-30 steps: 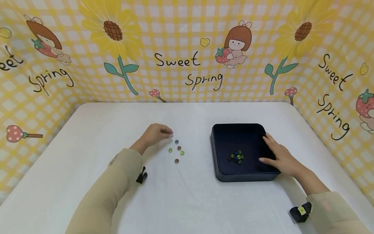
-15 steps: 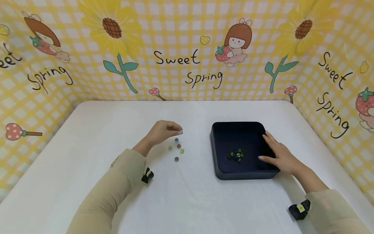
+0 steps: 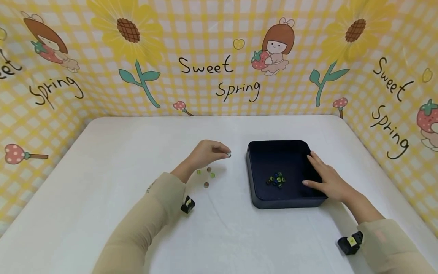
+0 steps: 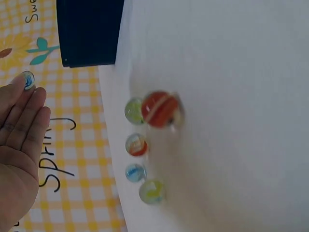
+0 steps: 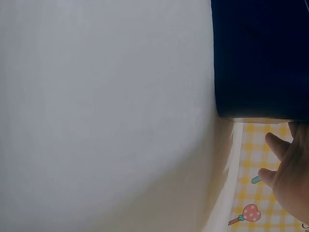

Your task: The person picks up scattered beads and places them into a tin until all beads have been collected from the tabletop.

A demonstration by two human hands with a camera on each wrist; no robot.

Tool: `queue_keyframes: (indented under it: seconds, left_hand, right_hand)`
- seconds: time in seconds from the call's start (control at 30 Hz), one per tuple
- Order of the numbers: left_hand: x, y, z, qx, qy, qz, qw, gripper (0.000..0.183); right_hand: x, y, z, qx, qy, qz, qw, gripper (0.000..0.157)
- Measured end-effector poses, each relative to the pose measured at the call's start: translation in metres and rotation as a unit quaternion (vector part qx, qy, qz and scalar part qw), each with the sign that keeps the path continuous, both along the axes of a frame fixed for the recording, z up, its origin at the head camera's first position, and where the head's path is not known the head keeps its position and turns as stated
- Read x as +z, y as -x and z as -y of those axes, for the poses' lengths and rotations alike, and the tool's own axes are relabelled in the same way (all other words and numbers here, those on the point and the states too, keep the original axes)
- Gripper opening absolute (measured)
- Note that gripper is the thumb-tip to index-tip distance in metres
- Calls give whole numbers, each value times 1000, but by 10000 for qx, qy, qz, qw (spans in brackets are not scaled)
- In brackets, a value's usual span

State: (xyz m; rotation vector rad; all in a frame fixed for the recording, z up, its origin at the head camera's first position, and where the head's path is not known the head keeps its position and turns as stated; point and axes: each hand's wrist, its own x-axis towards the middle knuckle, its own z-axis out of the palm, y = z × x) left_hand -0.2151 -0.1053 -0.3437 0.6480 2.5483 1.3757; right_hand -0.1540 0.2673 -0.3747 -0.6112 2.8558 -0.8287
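1. The held marble (image 3: pixel 229 155) could slip free, being small, smooth and gripped only at the very fingertips; it might then roll across the desk (image 3: pixel 219 236).
2. A low left forearm could scatter the loose marbles (image 3: pixel 206 185), which lie at the left hand's 6 o'clock.
3. Left hand (image 3: pixel 207 154): thumb and fingers pinch the held marble, at that hand's 3 o'clock, short of the tray (image 3: pixel 289 204).
4. Right hand (image 3: pixel 332 186): fingers spread at the tray's 3 o'clock side; how firmly they press, I cannot tell. The held marble lies towards its 10 o'clock, the clustered marbles (image 3: pixel 277 179) inside the tray at 9.
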Motion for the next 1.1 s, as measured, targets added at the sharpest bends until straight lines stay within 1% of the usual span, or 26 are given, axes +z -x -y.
queue_keyframes:
  seconds: [0.1,0.3,0.47,0.77,0.97,1.1]
  left_hand:
    - [1,0,-9,-51,-66,-19,10000,13]
    - [1,-1,-26,-167,-185,68,9997,14]
    - [0,-2,-39,-295,-87,21,9995,15]
    - [2,-3,-61,-743,-156,87,9971,17]
    - [2,-2,-75,-1039,-152,-38,9945,19]
    - [1,-2,-85,-1166,-125,-81,9931,21]
  right_hand:
    - [1,1,0,-8,-23,-3,10000,81]
    - [1,1,0,-3,-38,-5,10000,81]
    - [0,1,0,14,-2,8,10000,81]
    - [0,0,0,7,11,24,10000,81]
    - [-1,0,-1,-11,-7,20,10000,81]
    - [1,0,-1,-29,-7,34,10000,81]
